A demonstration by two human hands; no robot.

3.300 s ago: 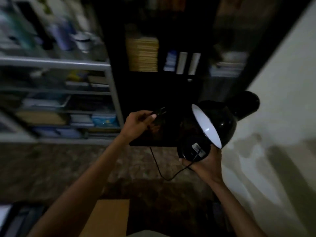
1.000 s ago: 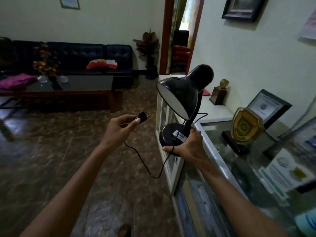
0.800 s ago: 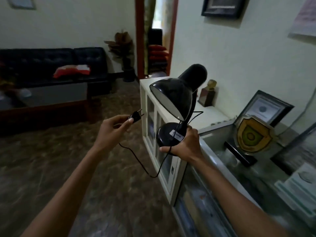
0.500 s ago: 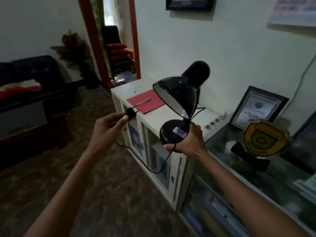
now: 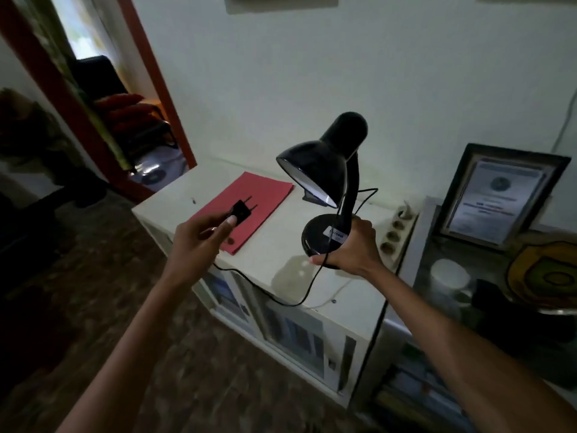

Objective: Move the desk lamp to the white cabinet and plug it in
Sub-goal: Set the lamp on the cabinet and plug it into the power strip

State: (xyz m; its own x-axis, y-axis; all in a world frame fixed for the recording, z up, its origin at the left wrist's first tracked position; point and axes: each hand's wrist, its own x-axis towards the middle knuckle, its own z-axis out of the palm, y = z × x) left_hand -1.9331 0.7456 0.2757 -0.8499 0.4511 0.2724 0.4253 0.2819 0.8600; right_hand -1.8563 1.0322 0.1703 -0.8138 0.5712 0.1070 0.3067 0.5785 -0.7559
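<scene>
Two hands are busy in the single head view. The right hand (image 5: 349, 245) is clenched around the round base of the black desk lamp (image 5: 327, 179), holding it upright just above the top of the white cabinet (image 5: 268, 245); whether the base already touches the top I cannot tell. The left hand (image 5: 199, 239) pinches the two-pin plug (image 5: 242, 209) between thumb and fingers, pins pointing away from the person, over the red folder (image 5: 253, 210) that lies beyond that hand. From the plug the black cord (image 5: 274, 300) sags below the left wrist, drapes over the cabinet's front edge and rises to the lamp base under the right hand. A white power strip (image 5: 398, 229) lies just beyond the right hand, along the cabinet's far side, with several sockets that look free.

Risks, as I judge them: the slack loop hanging off the front edge could catch on the cabinet corner or a door and tug the lamp as the plug travels across to the strip. The heavy shade leans toward the left hand, so a base set down too near the edge might tip. The crossing left hand could also knock the shade.
</scene>
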